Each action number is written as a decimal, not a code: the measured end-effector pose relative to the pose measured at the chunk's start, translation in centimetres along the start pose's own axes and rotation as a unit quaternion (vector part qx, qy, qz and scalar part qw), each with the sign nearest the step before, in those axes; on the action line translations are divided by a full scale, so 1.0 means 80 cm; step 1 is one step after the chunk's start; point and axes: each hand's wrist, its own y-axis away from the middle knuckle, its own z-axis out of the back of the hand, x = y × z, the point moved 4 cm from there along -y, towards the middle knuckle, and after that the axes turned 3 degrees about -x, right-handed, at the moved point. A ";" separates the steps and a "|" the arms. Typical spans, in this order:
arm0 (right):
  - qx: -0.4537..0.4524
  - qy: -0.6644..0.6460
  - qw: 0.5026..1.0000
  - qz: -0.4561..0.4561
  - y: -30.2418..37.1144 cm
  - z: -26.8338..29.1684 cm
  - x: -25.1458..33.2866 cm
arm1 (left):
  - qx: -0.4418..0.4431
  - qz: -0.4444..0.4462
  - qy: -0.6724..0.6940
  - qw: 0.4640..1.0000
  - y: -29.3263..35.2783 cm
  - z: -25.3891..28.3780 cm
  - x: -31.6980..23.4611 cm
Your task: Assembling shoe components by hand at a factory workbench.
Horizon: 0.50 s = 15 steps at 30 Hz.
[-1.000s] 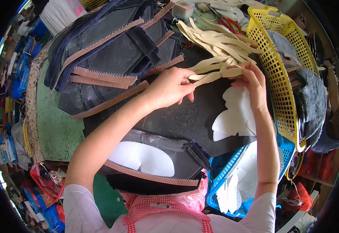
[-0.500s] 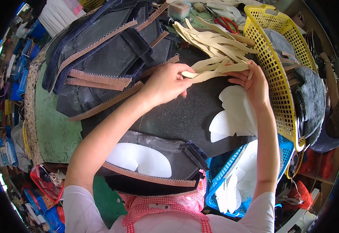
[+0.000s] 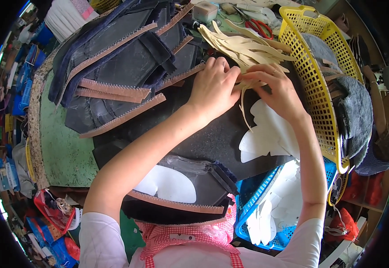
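My left hand [image 3: 217, 88] and my right hand [image 3: 278, 90] are close together, fingers pinched on cream strips [image 3: 244, 109]. One thin strip hangs down in a curve between them; the pinched ends are mostly hidden by my fingers. Just beyond lies a heap of the same pale strips [image 3: 234, 47]. White curved pieces [image 3: 266, 138] overlap on the black mat [image 3: 199, 134] below my right hand. Nearer to me, a dark shoe-upper-like piece [image 3: 203, 172] with a brown zigzag-stitched edge carries another white curved piece [image 3: 174, 185].
Stacked dark pieces with stitched brown edges [image 3: 109, 71] cover the table's left back. At the right stands a yellow basket [image 3: 324, 120] of grey fuzzy pieces; below it, a blue basket [image 3: 246, 212] holds white pieces. Red-handled scissors [image 3: 260, 29] lie at the back.
My hands have come together, the left moving right and the right moving slightly left. The strip that was stretched level between them now hangs bent from my fingers.
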 end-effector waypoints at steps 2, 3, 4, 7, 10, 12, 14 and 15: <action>0.015 0.011 1.000 0.000 -0.006 0.002 0.000 | -0.009 -0.004 0.004 1.000 0.001 -0.002 0.002; 0.027 0.022 0.999 0.002 -0.010 0.003 0.001 | -0.007 0.007 0.014 1.000 0.000 -0.003 0.003; 0.031 0.024 0.999 0.021 -0.013 0.002 -0.005 | -0.005 0.017 0.024 1.000 -0.001 -0.003 0.004; 0.080 0.001 0.997 -0.003 -0.021 -0.003 -0.011 | 0.001 0.021 0.029 0.999 0.000 -0.003 0.006; 0.122 -0.025 0.992 0.000 -0.030 -0.004 -0.021 | 0.003 0.029 0.032 0.999 -0.001 -0.003 0.009; 0.128 -0.029 0.991 0.003 -0.034 -0.003 -0.026 | 0.002 0.027 0.037 0.999 -0.001 -0.003 0.009; 0.134 -0.033 0.990 0.007 -0.035 -0.006 -0.026 | 0.000 0.026 0.040 0.999 -0.001 -0.004 0.010; 0.124 0.000 0.991 0.043 -0.034 -0.006 -0.023 | -0.006 0.024 0.045 0.999 0.000 -0.004 0.010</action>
